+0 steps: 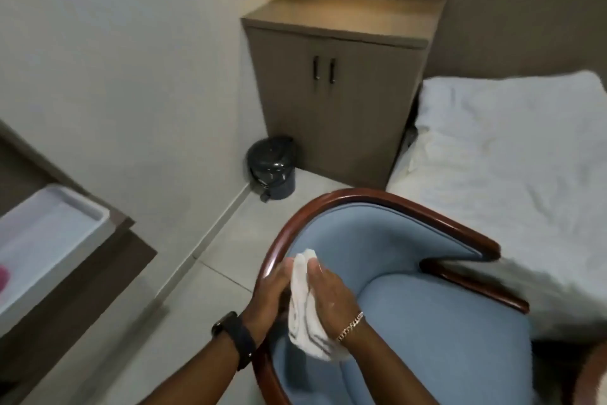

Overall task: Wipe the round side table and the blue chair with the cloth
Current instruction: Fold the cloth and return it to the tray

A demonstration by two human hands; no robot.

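At the chair's [427, 322] left wooden rim, we clamp both grips, left hand [271, 293] and right hand [331, 289], on the cloth [303, 312].

- The chair [427, 322] is covered in plain light blue, and its rim is made of shiny red-brown wood.
- The cloth [307, 309] is white.
- The bed [512, 155] is covered in white.
- The cupboard [331, 102] is coloured grey-brown.
- The bin [272, 166] is black.
- The tray [49, 227] is white.
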